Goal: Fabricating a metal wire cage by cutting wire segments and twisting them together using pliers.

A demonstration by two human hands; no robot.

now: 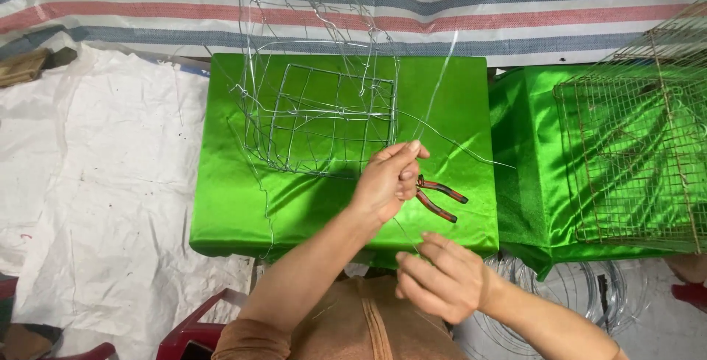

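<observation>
A half-made wire cage [324, 113] of thin silver wire stands on a table covered in shiny green cloth [236, 205]. My left hand [388, 180] is raised at the cage's near right corner, fingertips pinched on a long thin wire [440, 80] that runs up and away. My right hand [440, 279] is lower, near the table's front edge, fingers closed on the same wire's lower end. Red-handled pliers [440, 199] lie on the cloth just right of my left hand.
A finished rusty mesh cage [637, 161] sits on a second green-covered table at the right. Coils of wire [582, 294] lie on the floor below it. White sheeting [103, 183] covers the floor at the left; a red chair [195, 327] is by my knee.
</observation>
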